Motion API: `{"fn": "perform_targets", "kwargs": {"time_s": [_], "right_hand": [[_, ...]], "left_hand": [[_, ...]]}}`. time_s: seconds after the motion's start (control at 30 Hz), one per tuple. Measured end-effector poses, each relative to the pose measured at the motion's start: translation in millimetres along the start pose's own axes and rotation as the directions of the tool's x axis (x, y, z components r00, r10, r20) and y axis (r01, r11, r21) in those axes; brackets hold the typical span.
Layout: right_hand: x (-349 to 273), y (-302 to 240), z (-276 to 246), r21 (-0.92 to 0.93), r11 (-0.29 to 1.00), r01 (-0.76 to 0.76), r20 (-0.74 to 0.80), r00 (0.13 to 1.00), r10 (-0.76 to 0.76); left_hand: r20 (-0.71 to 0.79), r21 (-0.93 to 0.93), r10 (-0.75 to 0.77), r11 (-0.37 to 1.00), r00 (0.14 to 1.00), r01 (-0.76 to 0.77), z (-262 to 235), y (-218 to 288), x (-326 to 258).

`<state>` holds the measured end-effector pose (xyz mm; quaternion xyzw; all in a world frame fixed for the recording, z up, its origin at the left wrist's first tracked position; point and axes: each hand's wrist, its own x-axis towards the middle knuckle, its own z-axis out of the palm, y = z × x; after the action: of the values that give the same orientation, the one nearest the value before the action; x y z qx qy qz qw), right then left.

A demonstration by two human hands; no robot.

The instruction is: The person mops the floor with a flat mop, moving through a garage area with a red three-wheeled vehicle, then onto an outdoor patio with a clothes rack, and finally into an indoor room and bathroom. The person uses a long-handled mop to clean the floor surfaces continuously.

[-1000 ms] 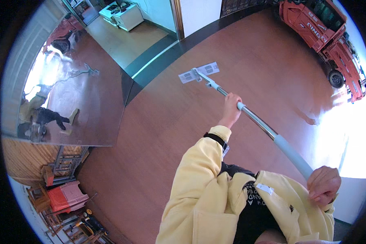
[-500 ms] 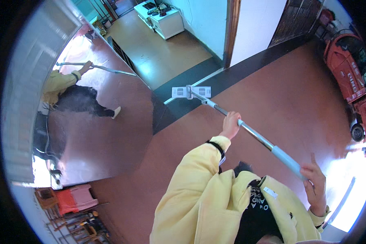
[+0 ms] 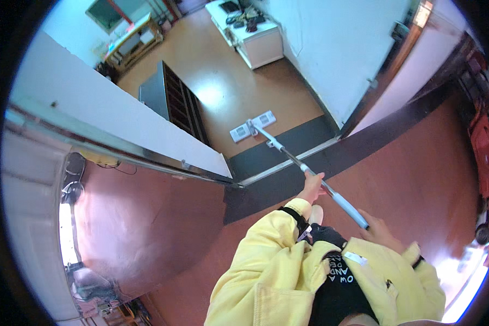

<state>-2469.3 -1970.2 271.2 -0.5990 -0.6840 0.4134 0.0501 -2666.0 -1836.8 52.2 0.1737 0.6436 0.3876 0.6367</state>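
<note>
At the far left a white wall (image 3: 32,179) curves with the lens, and beside it a long white partition (image 3: 119,122) with a metal lower edge runs diagonally toward the middle of the view, above a stretch of reddish-brown floor (image 3: 157,228). Behind the partition, in the further room with its tan floor (image 3: 223,92), stands a dark slatted shelf unit (image 3: 174,103), and further back a white cabinet (image 3: 255,38) carries small dark items too small to identify. The flat white mop head (image 3: 252,126) lies on the tan floor just past a dark threshold strip (image 3: 288,152), near the foot of the shelf unit. From it the mop handle (image 3: 304,168) slants down and to the right toward the person. The left hand (image 3: 311,187), coming out of a yellow sleeve (image 3: 271,244), has its fingers clenched around the middle of the handle. Lower and further right, the right hand (image 3: 377,231) has its fingers wrapped around the pale blue grip (image 3: 349,209) at the handle's upper end. A pale blue-white wall (image 3: 342,49) rises to the right of the cabinet, and at the far right edge sits a red vehicle (image 3: 483,152), partly cut off by the rim.
</note>
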Motion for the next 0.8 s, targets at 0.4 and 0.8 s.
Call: {"fn": "perform_targets", "kwargs": {"time_s": [0.4, 0.8], "right_hand": [[504.1, -221.1, -24.8, 0.698, 0.183, -0.692, 0.661, 0.721, 0.207], [889.6, -461.6, -79.3, 0.717, 0.218, -0.662, 0.626, 0.749, 0.216]], "left_hand": [[0.058, -0.432, -0.114, 0.893, 0.992, 0.128, -136.0, 325.2, 298.1], [0.055, -0.456, -0.075, 0.885, 0.996, 0.092, -272.6, 654.5, 575.3]]}}
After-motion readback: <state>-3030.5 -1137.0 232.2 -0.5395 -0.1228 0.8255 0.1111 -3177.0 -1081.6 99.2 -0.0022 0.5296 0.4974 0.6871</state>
